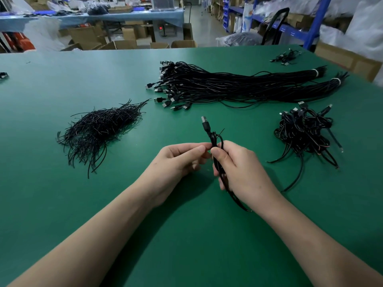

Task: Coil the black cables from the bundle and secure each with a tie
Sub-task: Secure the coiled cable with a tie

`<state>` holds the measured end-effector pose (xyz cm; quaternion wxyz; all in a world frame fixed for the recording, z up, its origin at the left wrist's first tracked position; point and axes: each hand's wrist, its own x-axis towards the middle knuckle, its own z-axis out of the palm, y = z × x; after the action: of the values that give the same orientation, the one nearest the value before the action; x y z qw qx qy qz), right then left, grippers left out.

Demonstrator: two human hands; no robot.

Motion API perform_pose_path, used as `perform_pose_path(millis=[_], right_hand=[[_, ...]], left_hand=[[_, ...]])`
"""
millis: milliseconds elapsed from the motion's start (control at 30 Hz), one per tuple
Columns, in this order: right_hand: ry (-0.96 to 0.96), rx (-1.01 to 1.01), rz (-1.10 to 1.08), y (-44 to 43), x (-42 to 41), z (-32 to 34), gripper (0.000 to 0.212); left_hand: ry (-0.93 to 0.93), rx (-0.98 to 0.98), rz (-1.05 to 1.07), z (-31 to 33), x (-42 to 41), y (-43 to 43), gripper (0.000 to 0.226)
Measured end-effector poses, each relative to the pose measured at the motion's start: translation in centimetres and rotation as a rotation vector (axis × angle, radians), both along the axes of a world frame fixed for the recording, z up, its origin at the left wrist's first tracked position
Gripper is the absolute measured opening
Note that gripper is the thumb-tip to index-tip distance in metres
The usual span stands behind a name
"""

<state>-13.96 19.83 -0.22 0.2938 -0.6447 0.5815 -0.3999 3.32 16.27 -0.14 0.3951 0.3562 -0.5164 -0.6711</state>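
My right hand (241,168) grips a coiled black cable (215,141) upright over the green table (62,83). Its USB plug sticks up above my fingers. A thin black tie wraps the coil near the top, and my left hand (176,162) pinches that tie beside my right thumb. The coil's lower loops hang out below my right palm. A large bundle of straight black cables (228,85) lies beyond, bound by white bands at its right end. A heap of black ties (99,129) lies to the left. A pile of coiled cables (304,133) sits on the right.
A few loose cables (287,56) lie near the table's far right corner. A small dark object (3,75) sits at the left edge. Cardboard boxes (87,38), another workbench and blue shelving (317,23) stand behind the table.
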Motion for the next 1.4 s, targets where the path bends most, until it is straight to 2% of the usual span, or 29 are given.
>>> perform_pose_path(millis=[100,267,400,467,867,1000,1167,1300,1400], right_hand=[[-0.179,0.056,0.048,0.1,-0.1,0.1,0.029],[-0.316,0.096,0.136,0.3,0.3,0.2,0.032],[-0.540,0.152,0.208,0.7,0.7,0.7,0.033],[-0.574,0.157,0.206,0.7,0.7,1.0,0.032],[-0.624,0.246,0.240,0.6,0.4,0.9,0.028],[-0.496,0.206,0.178,0.4,0.4,0.5,0.029],[-0.216,0.084,0.070,0.1,0.4,-0.2,0.027],[-0.201,0.077,0.048,-0.2,0.2,-0.4,0.025],[-0.219,0.070,0.057,-0.2,0.1,-0.4,0.024]], left_hand=[[-0.031,-0.044,0.009,-0.1,0.0,0.1,0.022],[-0.063,-0.119,0.118,-0.3,-0.4,0.2,0.027],[-0.066,-0.289,0.151,-0.4,-0.3,0.0,0.011],[-0.082,-0.348,0.150,-0.4,-0.3,-0.1,0.018],[-0.091,-0.309,0.078,-0.1,0.6,-0.5,0.018],[-0.117,-0.298,0.070,0.2,0.5,-0.4,0.015],[-0.125,-0.244,0.074,0.2,0.2,-0.1,0.020],[-0.077,-0.176,0.068,0.0,0.0,0.1,0.033],[-0.015,-0.106,0.002,0.0,-0.1,0.1,0.029]])
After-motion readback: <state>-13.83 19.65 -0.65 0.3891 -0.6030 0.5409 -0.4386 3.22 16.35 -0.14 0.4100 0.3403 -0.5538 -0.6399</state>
